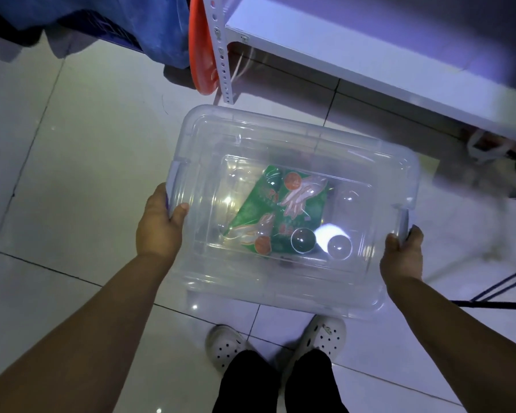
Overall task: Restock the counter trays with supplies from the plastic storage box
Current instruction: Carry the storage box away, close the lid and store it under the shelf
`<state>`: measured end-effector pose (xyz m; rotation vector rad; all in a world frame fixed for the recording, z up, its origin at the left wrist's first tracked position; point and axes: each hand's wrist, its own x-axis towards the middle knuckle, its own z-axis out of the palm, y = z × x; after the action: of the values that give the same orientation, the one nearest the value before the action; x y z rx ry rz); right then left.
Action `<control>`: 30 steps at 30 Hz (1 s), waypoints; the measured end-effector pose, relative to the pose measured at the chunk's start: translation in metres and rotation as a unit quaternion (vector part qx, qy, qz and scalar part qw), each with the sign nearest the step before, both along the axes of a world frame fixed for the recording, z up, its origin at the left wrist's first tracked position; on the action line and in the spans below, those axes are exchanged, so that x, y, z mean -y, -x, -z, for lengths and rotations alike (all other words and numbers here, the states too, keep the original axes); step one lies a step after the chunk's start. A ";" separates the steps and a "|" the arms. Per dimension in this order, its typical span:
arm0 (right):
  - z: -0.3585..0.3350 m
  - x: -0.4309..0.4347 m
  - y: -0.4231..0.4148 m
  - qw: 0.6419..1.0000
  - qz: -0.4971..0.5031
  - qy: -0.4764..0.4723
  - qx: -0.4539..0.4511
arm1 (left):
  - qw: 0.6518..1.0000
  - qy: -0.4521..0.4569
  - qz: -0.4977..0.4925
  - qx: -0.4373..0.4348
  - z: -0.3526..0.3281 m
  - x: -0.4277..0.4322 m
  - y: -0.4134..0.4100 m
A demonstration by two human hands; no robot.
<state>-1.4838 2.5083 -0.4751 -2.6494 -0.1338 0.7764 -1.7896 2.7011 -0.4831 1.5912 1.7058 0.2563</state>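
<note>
Both arms extended forward-down. Left hand [158, 225] grip closed on storage box [292, 281] left handle, right hand [402, 257] on right handle. Lidded box held above floor [72, 144], long axis left-right, green packet [280, 216] inside.

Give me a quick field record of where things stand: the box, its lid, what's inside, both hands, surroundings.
box: clear plastic storage box, held above the tiled floor
lid: on the box
contents: green packets printed with gloves, seen through the lid; anything else inside cannot be told
left hand: left hand grips the box's left end at the handle, thumb on the lid
right hand: right hand grips the right end at the handle
surroundings: white shelf just beyond the box; counter trays not in view
</note>
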 end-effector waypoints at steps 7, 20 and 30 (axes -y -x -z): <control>-0.014 -0.003 -0.043 0.982 0.038 -0.015 -0.186 | 0.990 0.084 -0.058 -0.100 -0.006 0.004 -0.014; -0.169 0.056 -0.111 0.923 0.152 -0.113 -0.336 | 0.994 -0.027 -0.049 -0.095 -0.159 0.039 -0.077; -0.288 0.085 -0.109 0.887 0.150 -0.226 -0.374 | 0.989 -0.074 0.102 -0.074 -0.280 -0.042 -0.155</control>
<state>-1.3745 2.4231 -0.1868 -1.7308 0.2661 1.3871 -1.6348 2.7428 -0.2028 1.9215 1.6498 0.1702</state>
